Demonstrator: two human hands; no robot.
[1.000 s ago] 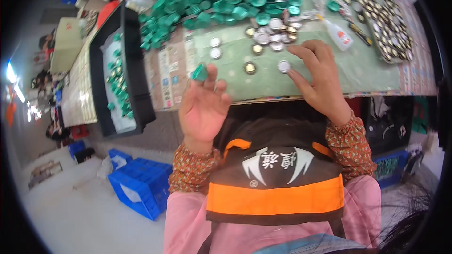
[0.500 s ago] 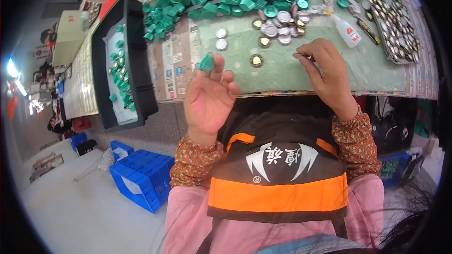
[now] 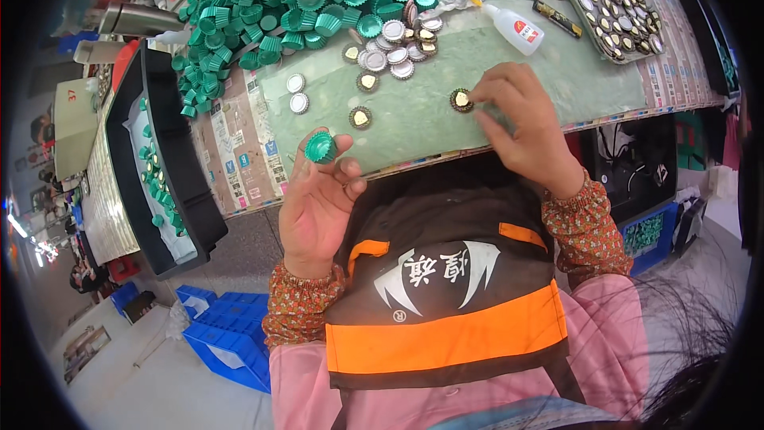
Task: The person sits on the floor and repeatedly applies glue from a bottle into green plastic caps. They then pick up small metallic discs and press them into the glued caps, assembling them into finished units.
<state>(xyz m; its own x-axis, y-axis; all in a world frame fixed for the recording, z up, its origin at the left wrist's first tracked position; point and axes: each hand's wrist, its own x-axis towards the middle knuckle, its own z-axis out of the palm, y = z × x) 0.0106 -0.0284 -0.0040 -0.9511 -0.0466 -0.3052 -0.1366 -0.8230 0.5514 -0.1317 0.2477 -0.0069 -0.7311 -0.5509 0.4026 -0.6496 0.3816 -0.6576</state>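
My left hand (image 3: 314,219) is raised at the table's front edge, palm up, gripping a small green fluted cup (image 3: 321,147) between its fingertips. On the green work surface, a dark-rimmed bottle cap (image 3: 461,100) with a pale gold piece inside lies right by the fingertips of my right hand (image 3: 517,119). That hand's thumb is apart from its fingers, with nothing visible between them. Two similar caps lie between the hands, one of them the nearer cap (image 3: 360,117). Farther left are two silvery discs (image 3: 298,103).
A heap of green fluted cups (image 3: 294,0) covers the back left, beside piled caps (image 3: 392,30). A white glue bottle (image 3: 517,30) and a black-and-gold tube (image 3: 557,18) lie toward a cap-filled tray (image 3: 637,49). A black bin (image 3: 208,227) stands left; blue crates (image 3: 239,326) are below.
My right hand's pinch has opened, and a gold-centred cap now lies at its fingertips. The green cup in my left hand has turned its opening more toward me. The view has shifted.
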